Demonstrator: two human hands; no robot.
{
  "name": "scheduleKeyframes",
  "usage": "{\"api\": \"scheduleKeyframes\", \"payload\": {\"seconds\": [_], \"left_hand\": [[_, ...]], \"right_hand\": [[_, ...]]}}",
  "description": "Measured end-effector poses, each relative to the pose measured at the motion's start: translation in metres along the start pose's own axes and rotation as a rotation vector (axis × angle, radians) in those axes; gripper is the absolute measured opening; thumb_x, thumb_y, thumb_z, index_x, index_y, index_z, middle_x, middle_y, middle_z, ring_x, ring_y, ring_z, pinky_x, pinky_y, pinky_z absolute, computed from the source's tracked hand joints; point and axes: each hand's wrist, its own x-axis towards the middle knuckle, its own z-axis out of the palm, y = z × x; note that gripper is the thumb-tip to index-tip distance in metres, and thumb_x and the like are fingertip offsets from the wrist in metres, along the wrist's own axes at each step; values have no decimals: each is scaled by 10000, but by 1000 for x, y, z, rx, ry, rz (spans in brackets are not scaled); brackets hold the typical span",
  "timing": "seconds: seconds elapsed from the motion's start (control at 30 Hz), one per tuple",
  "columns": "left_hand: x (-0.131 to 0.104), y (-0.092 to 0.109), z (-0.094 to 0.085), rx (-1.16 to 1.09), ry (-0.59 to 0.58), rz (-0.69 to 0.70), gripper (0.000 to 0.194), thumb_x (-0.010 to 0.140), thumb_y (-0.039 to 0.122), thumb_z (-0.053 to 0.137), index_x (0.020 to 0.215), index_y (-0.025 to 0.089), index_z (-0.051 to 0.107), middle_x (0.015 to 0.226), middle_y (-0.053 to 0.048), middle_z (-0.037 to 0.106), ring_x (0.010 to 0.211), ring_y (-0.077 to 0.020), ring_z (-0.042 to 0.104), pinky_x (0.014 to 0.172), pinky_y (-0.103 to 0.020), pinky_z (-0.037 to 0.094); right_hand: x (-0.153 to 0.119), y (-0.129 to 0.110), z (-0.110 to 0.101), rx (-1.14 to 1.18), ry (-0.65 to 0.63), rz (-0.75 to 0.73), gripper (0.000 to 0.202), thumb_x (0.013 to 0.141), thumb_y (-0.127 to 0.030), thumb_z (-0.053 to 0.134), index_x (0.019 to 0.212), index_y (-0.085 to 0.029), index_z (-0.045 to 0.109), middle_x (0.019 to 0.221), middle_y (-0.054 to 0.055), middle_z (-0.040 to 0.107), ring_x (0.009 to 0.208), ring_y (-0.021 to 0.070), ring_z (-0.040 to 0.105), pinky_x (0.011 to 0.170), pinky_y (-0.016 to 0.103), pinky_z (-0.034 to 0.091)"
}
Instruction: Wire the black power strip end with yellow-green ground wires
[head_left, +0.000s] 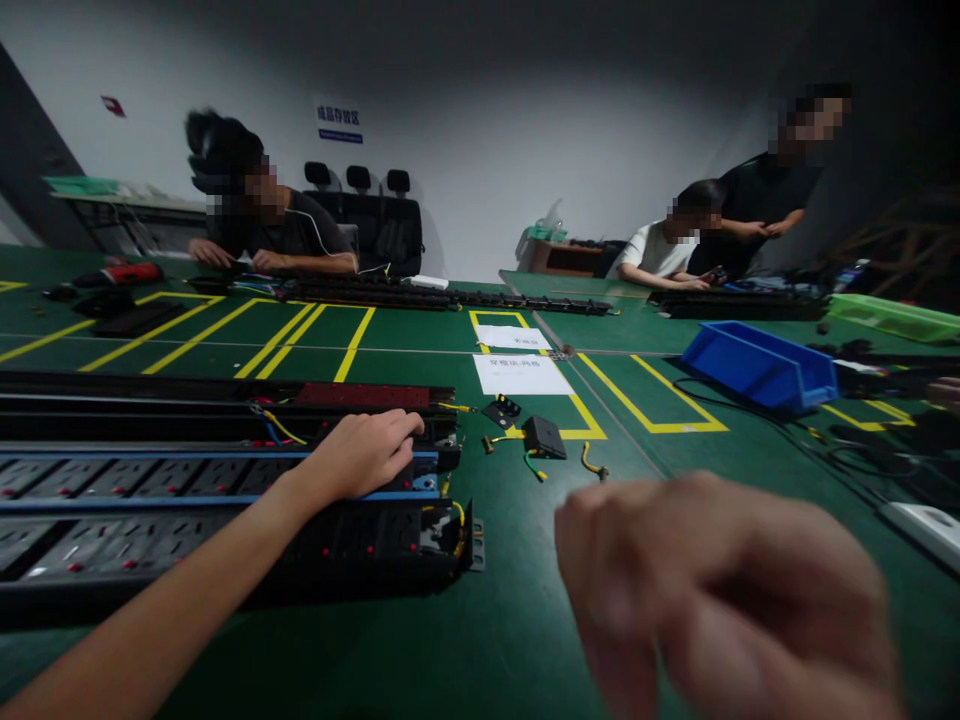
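Observation:
My left hand lies over the end of a power strip with blue rails, its fingers bent down together on it; the fingertips are partly hidden. A black power strip with red switches runs alongside, nearer to me; yellow wire and a metal bracket show at its end. Behind is an open black channel with loose coloured wires. My right hand is raised close to the camera, blurred, with fingers curled in. Whatever it may hold is hidden. Beyond it lies a small black box with short wires.
On the green table are paper sheets, a blue bin, a green tray, black cables and a white socket block. A red power tool lies far left. Three people are across the table; part of another hand shows at right.

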Motion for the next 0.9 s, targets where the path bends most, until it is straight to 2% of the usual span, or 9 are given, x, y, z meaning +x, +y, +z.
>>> {"api": "scheduleKeyframes", "payload": {"seconds": [0.1, 0.23, 0.27, 0.33, 0.4, 0.47, 0.57, 0.73, 0.9], "left_hand": [[0, 0, 0, -9, 6, 2, 243, 957, 257, 425, 1129, 232, 595, 1094, -55, 703, 932, -235, 694, 755, -348, 510], [0, 0, -1, -8, -8, 3, 248, 963, 258, 416, 1133, 229, 595, 1097, -55, 704, 925, -242, 697, 759, -364, 513], [0, 0, -1, -7, -11, 1, 248, 966, 259, 412, 1134, 231, 593, 1102, -53, 703, 924, -243, 698, 759, -367, 514], [1, 0, -1, -1, -19, -2, 247, 971, 263, 405, 1134, 236, 588, 1110, -49, 702, 930, -246, 698, 760, -372, 514], [1, 0, -1, 11, -27, -3, 246, 976, 269, 398, 1136, 238, 582, 1114, -50, 701, 947, -250, 698, 764, -373, 515], [1, -1, -2, 23, -33, -7, 248, 981, 273, 391, 1139, 237, 578, 1119, -55, 700, 962, -253, 697, 772, -374, 515], [2, 0, -2, 33, -45, -9, 253, 984, 278, 382, 1140, 236, 577, 1122, -57, 699, 963, -258, 699, 778, -381, 518], [3, -1, -3, 31, -51, -3, 268, 985, 289, 369, 1145, 236, 578, 1118, -60, 696, 963, -265, 698, 772, -387, 521], [3, -2, -3, 8, -32, -1, 279, 975, 290, 368, 1132, 231, 591, 1109, -67, 702, 952, -256, 698, 764, -372, 519]], "right_hand": [[41, 42, -22, -200, 278, -179, 358, 934, -500, 598, 679, -250, 628, 524, -6, 531, 445, 142, 452, 452, 297, 330], [75, 130, -80, -562, 741, -266, 469, 924, -506, 524, 556, -241, 403, 519, -42, 380, 489, 129, 347, 492, 282, 272], [77, 148, -94, -629, 821, -254, 471, 923, -496, 505, 555, -250, 344, 525, -52, 332, 500, 130, 319, 504, 285, 257], [76, 172, -115, -755, 879, -221, 452, 920, -469, 478, 560, -256, 306, 528, -61, 273, 504, 134, 299, 523, 291, 235], [71, 181, -125, -842, 883, -215, 438, 929, -447, 452, 569, -258, 286, 524, -62, 261, 500, 137, 298, 532, 294, 226], [66, 180, -125, -955, 826, -221, 431, 936, -441, 431, 575, -259, 280, 515, -55, 279, 492, 140, 299, 538, 299, 217], [61, 175, -113, -1083, 665, -231, 430, 932, -430, 436, 564, -257, 294, 501, -37, 323, 481, 146, 309, 545, 309, 219], [56, 180, -86, -1103, 426, -297, 393, 883, -363, 536, 541, -244, 383, 495, -17, 423, 475, 144, 362, 547, 299, 245], [57, 183, -71, -1280, 187, -319, 289, 918, -296, 499, 638, -228, 519, 599, 17, 569, 566, 161, 471, 586, 297, 309]]}}
